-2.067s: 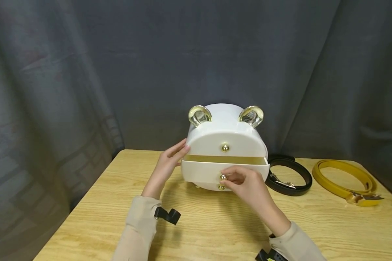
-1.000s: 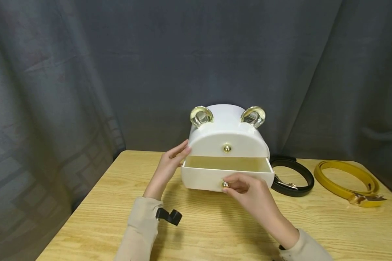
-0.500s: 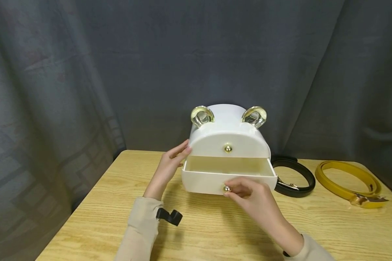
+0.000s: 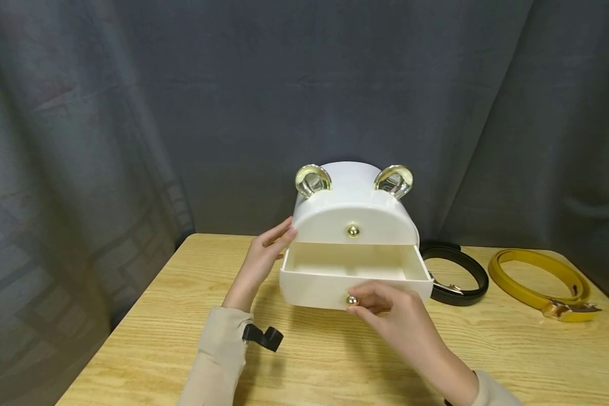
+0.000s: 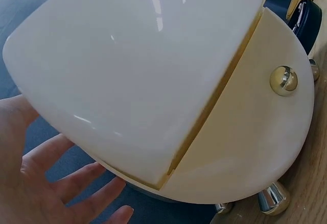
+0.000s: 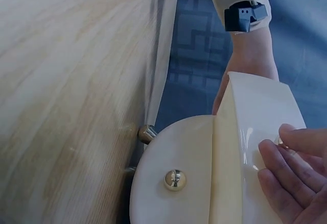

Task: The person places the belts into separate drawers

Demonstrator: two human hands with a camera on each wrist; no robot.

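Centre of the head view: white box [image 4: 352,211] with rounded top and two clear, gold-rimmed ears, standing on the wooden table [image 4: 304,361]. Middle drawer [image 4: 354,275] pulled out toward the lower edge of the frame, interior showing, apparently empty. Just below centre, right hand [image 4: 393,313] at the drawer front, thumb and fingertips curled in a pinch round the small gold knob [image 4: 352,300]. Drawer thus directly above and behind that hand in the frame. Left of centre, left hand [image 4: 264,256] laid flat against the box's left side, fingers straight and slightly spread, gripping nothing; same spread fingers seen at lower left of the left wrist view, beside the white shell. Upper drawer above, shut, its own gold knob [image 4: 353,230] untouched. At right of the head view, well apart from both hands: coiled black belt [image 4: 457,279] just beside the box, coiled yellow belt [image 4: 540,282] further right. Dark grey curtain [image 4: 182,101] across the upper frame.
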